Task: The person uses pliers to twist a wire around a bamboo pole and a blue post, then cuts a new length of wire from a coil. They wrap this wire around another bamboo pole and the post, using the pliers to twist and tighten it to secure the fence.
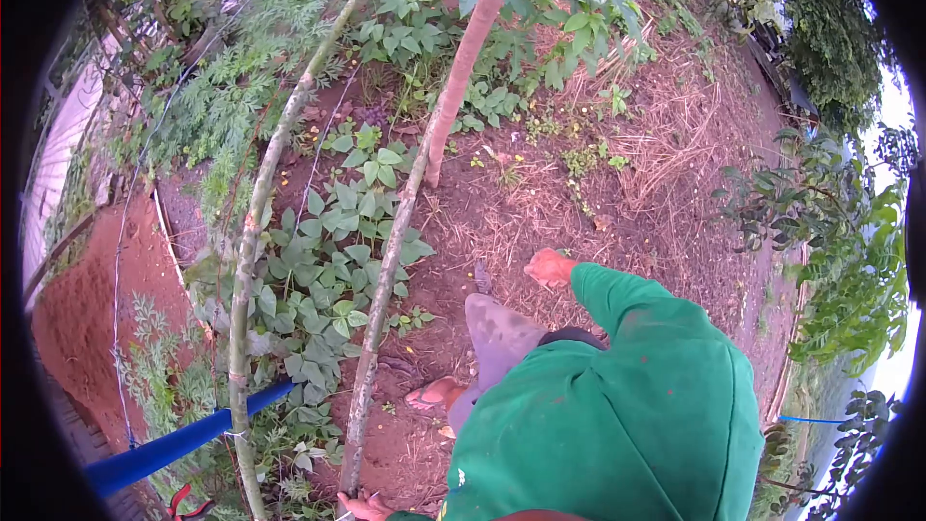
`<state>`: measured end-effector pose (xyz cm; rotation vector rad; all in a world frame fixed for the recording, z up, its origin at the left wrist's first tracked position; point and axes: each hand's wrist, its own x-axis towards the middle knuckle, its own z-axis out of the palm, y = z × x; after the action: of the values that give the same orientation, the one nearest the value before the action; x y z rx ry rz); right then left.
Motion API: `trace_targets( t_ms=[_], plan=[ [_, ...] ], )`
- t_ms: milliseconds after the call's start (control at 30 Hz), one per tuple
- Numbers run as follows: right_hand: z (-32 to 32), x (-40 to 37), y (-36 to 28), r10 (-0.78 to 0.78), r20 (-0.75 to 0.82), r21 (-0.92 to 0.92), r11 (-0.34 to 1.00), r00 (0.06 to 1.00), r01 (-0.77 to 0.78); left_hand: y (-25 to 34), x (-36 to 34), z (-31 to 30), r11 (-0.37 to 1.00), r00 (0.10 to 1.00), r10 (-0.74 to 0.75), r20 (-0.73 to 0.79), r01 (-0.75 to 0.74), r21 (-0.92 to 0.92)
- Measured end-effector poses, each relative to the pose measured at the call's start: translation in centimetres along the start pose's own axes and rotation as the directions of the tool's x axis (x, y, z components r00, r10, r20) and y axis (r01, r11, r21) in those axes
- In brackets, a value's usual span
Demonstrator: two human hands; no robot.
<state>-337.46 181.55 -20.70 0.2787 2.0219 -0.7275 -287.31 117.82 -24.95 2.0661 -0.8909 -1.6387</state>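
At the bottom edge, my left hand [365, 507] is at the lower visible end of a thin, mottled wooden pole [391, 270], its fingers curled against it; part of the hand is cut off. My right hand [550, 267] is closed in a fist above the bare soil, beyond my knee. Whether anything small is inside it cannot be made out. A thicker brownish pole [473, 53] meets the thin one near the top. Farther left stands another greenish pole [256, 222], with a blue strap [188, 444] passing by it.
Leafy bean-like plants [333, 222] grow between the poles. Red-handled pliers [185, 502] show at the lower left. A thin wire [118, 318] runs along the left. Dry straw [666, 154] covers soil at upper right, and leafy branches [839, 251] hang at the right.
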Motion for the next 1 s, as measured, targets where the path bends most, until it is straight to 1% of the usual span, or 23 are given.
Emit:
trace_targets(
  t_ms=[33,67,100,133,200,267,300,333,367,400,433,467,500,533,600,633,667,700,800,833,933,967,1000],
  plan=[
    [-1.2,0.8,-0.2,0.008,0.006,-0.028,1.000,1.000,-0.008,0.2,-0.6,0.8,0.999,1.000,0.016,-0.012,-0.015,0.050],
    [-2.1,1.6,-1.4,-0.122,-0.017,-0.222,0.968,0.992,0.115,0.4,-1.5,1.6,0.994,0.999,0.030,-0.015,-0.028,0.102],
    [-2.9,2.9,-3.3,-0.255,-0.018,-0.409,0.884,0.967,0.225,0.4,-2.5,2.8,0.986,0.999,0.048,-0.013,-0.045,0.160],
    [-3.9,4.4,-4.9,-0.382,0.003,-0.579,0.753,0.924,0.313,0.4,-3.9,4.3,0.973,0.997,0.071,-0.015,-0.066,0.222],
    [-5.8,7.4,-5.8,-0.442,-0.063,-0.370,0.843,0.895,0.390,-0.7,-7.8,8.4,0.929,0.995,0.096,0.011,-0.094,0.358],
    [-7.4,10.3,-5.4,-0.509,-0.004,-0.234,0.837,0.861,0.494,-3.0,-12.3,13.7,0.843,0.990,0.115,0.075,-0.138,0.520],
    [-10.2,11.5,-4.8,-0.541,0.015,-0.170,0.828,0.841,0.535,-4.6,-14.7,16.5,0.778,0.986,0.117,0.121,-0.167,0.606],
    [-13.0,12.3,-3.3,-0.554,0.041,-0.187,0.813,0.832,0.551,-6.1,-16.9,19.0,0.693,0.978,0.113,0.178,-0.205,0.691],
    [-15.8,12.7,-1.4,-0.561,0.071,-0.196,0.803,0.825,0.563,-7.9,-18.9,21.5,0.580,0.956,0.100,0.276,-0.282,0.764],
    [-18.5,12.4,0.2,-0.568,0.100,-0.201,0.793,0.817,0.576,-9.3,-20.9,24.3,0.444,0.919,0.088,0.385,-0.382,0.811],
    [-21.6,10.9,1.1,-0.515,0.063,-0.290,0.810,0.855,0.510,-10.0,-22.7,26.9,0.307,0.858,0.078,0.508,-0.505,0.806],
    [-24.4,9.5,2.3,-0.465,0.011,-0.319,0.837,0.885,0.444,-10.9,-24.2,30.1,0.200,0.776,0.053,0.628,-0.625,0.755],
    [-27.3,8.8,3.9,-0.411,-0.050,-0.359,0.858,0.910,0.367,-11.5,-25.3,33.6,0.125,0.681,0.028,0.732,-0.729,0.673],
    [-29.0,8.7,5.7,-0.430,-0.108,-0.395,0.846,0.896,0.359,-11.7,-26.6,37.3,0.094,0.578,0.011,0.816,-0.813,0.575],
    [-31.1,8.9,8.3,-0.475,-0.200,-0.472,0.813,0.857,0.341,-12.0,-28.9,44.9,0.150,0.441,0.001,0.897,-0.887,0.436],
    [-32.6,8.4,7.8,-0.461,-0.123,-0.440,0.819,0.879,0.368,-11.4,-32.9,49.8,0.255,0.484,-0.052,0.873,-0.839,0.480],
    [-34.7,7.0,6.4,-0.446,-0.045,-0.403,0.827,0.894,0.392,-10.6,-37.6,53.9,0.223,0.438,-0.024,0.899,-0.874,0.431],
    [-36.8,6.1,4.9,-0.434,0.030,-0.366,0.834,0.901,0.413,-10.4,-40.7,57.2,0.191,0.385,0.006,0.923,-0.906,0.376],
    [-41.6,6.2,1.3,-0.453,0.077,-0.465,0.772,0.888,0.434,-12.0,-41.8,63.1,0.188,0.303,-0.006,0.953,-0.936,0.299],
    [-43.1,6.2,-0.5,-0.440,0.050,-0.534,0.747,0.897,0.396,-13.4,-40.2,64.1,0.260,0.280,0.019,0.960,-0.928,0.266],
    [-48.8,8.6,-5.7,-0.419,0.060,-0.509,0.767,0.906,0.389,-14.5,-40.9,67.1,0.318,0.199,0.023,0.980,-0.931,0.181],
    [-50.0,10.7,-5.8,-0.586,-0.014,-0.502,0.705,0.810,0.501,-13.7,-42.7,68.1,0.492,0.404,-0.167,0.899,-0.756,0.432],
    [-51.9,12.5,-6.9,-0.599,-0.007,-0.542,0.675,0.801,0.500,-14.1,-42.5,69.3,0.535,0.418,-0.174,0.892,-0.720,0.442]
  ],
)
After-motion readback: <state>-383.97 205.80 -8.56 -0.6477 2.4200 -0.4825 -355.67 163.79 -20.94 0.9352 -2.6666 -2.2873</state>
